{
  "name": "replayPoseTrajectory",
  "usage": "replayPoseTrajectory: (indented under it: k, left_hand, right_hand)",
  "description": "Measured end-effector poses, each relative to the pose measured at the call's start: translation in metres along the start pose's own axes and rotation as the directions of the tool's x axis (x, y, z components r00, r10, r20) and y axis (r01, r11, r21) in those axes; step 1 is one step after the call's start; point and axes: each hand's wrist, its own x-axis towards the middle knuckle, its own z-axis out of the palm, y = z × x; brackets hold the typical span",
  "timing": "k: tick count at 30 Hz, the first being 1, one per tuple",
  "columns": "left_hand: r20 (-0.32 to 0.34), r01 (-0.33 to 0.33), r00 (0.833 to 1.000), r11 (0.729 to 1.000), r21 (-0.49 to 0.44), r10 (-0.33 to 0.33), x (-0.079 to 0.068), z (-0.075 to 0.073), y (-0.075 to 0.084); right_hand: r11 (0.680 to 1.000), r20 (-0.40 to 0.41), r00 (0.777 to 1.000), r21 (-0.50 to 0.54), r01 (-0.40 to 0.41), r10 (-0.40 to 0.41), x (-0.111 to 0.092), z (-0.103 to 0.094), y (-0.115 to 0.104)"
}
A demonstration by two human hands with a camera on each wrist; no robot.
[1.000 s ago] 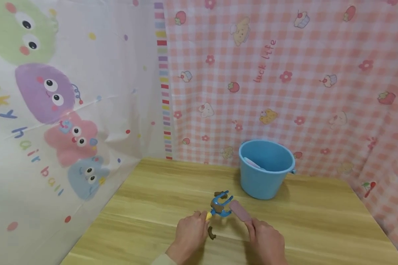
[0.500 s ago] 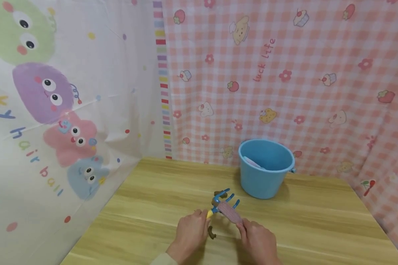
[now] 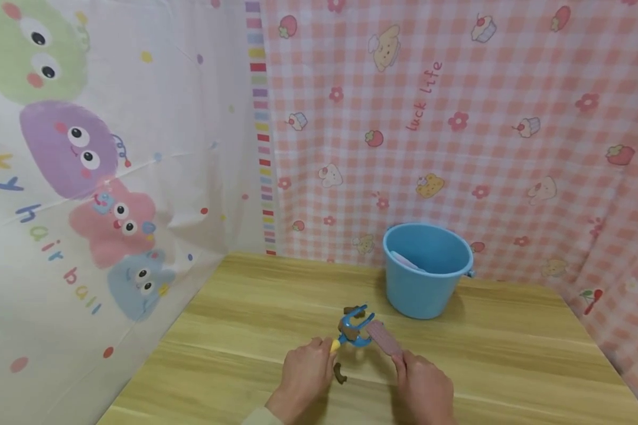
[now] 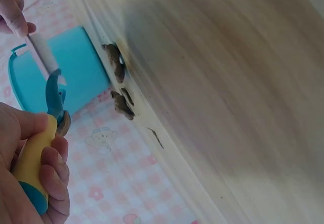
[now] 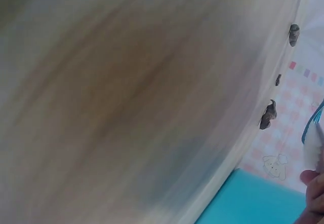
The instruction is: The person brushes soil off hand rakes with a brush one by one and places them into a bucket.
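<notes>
My left hand (image 3: 304, 375) grips the yellow handle (image 4: 36, 153) of a small hand rake with blue tines (image 3: 361, 342). A brown clump (image 3: 348, 331) clings at the base of the tines, and in the head view they point away and to the right. The fingers of my right hand (image 3: 427, 386) hold a pinkish brush (image 3: 385, 339) by its handle. Its head lies right beside the tine tips; pale bristles (image 4: 48, 57) show in the left wrist view. Another brown clump (image 3: 353, 311) lies behind the rake, and a curved brown piece (image 3: 339, 373) lies near my left hand.
A light blue bucket (image 3: 422, 298) stands at the back right of the wood-grain tabletop (image 3: 234, 319), with a pale lavender item (image 3: 406, 261) inside. Behind it hangs a pink checked cloth (image 3: 345, 136); a white printed sheet (image 3: 191, 118) covers the left side.
The brush first moves left over the tines, then back right to their tips. The rake tips with it, turning its tines and then returning. My left hand barely shifts.
</notes>
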Motion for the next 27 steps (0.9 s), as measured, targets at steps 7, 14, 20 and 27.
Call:
replayPoseTrajectory:
  k: [7, 14, 20, 27]
  left_hand:
    - [-0.015, -0.018, 1.0, 1.0, -0.01, 0.018, 0.002, 0.0, 0.0]
    - [-0.001, -0.022, 1.0, 1.0, 0.01, 0.022, 0.0, 0.002, 0.0]
    - [-0.001, -0.017, 1.0, 1.0, 0.003, 0.017, 0.001, 0.002, 0.001]
    - [0.017, -0.016, 1.0, 1.0, 0.001, 0.016, 0.001, 0.003, 0.003]
  right_hand:
    - [0.995, 0.067, 0.998, 0.095, 0.002, -0.008, 0.002, 0.0, -0.009]
    - [0.997, 0.062, 0.995, -0.028, 0.074, -0.073, -0.002, 0.003, -0.013]
    - [0.99, -0.04, 0.99, -0.063, 0.13, -0.133, -0.004, 0.005, -0.011]
    - [0.989, -0.097, 0.986, -0.07, 0.129, -0.135, -0.004, 0.01, -0.005]
